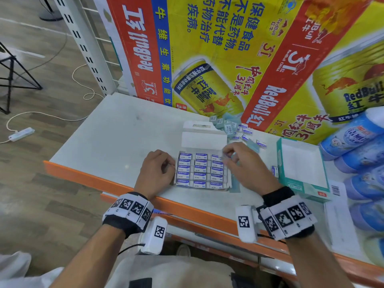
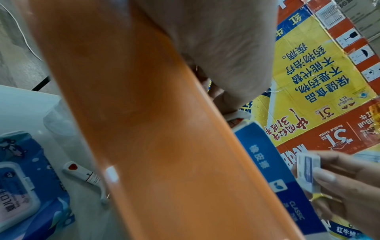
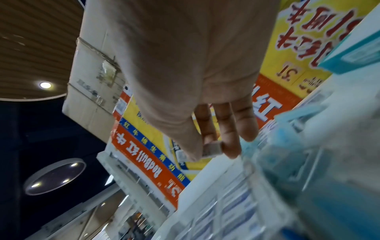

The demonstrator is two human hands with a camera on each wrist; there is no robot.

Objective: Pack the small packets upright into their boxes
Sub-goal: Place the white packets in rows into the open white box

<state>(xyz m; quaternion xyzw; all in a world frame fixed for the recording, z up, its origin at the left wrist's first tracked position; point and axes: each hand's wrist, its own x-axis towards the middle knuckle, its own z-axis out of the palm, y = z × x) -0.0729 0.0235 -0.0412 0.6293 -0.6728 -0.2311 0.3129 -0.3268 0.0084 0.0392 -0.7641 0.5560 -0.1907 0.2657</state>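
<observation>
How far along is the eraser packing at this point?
Mostly done for the first box: three columns of eraser packets stand in it. In hand: the right hand pinches one packet above the box's right side; the left hand steadies its left edge. Left: the loose pile behind and the empty teal box.

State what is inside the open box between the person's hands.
The open box holds rows of small eraser packets. The right hand covers its far right corner, so any gap there is hidden.

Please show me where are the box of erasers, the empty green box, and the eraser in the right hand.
box of erasers (image 1: pixel 200 170), head view, on the packed rows.
empty green box (image 1: pixel 281 163), head view, on its left wall.
eraser (image 3: pixel 211 148), right wrist view, on its end face, pinched by right hand (image 3: pixel 185 65).
</observation>
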